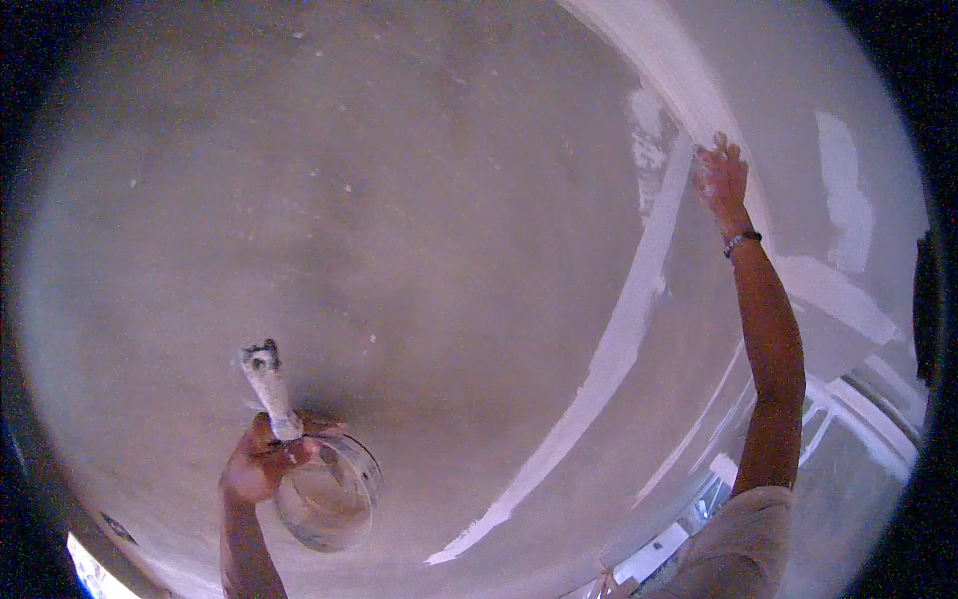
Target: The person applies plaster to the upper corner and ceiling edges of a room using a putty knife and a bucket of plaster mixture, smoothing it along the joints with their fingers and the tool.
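My left hand (261, 461) is low on the left, its fingers wrapped at the rim of a round, see-through tub (371, 474) with pale residue inside. From the same grip, a tool handle (265, 384) caked in white compound sticks up; its working end is hidden. High on the right, my right hand (720, 180) is at a white compound band (689, 60) along a corner seam. Its fingers are bent and smeared white, and whatever they hold is hidden. A long white strip (624, 329) slants from near this hand down to the lower middle of the wall.
A large grey-brown wall (329, 230) with small white specks fills the view. White patches (845, 190) mark the paler surface on the right. Pale frame-like parts (858, 409) lie beyond my right arm. A dark fitting (118, 527) and bright opening (92, 569) are lower left.
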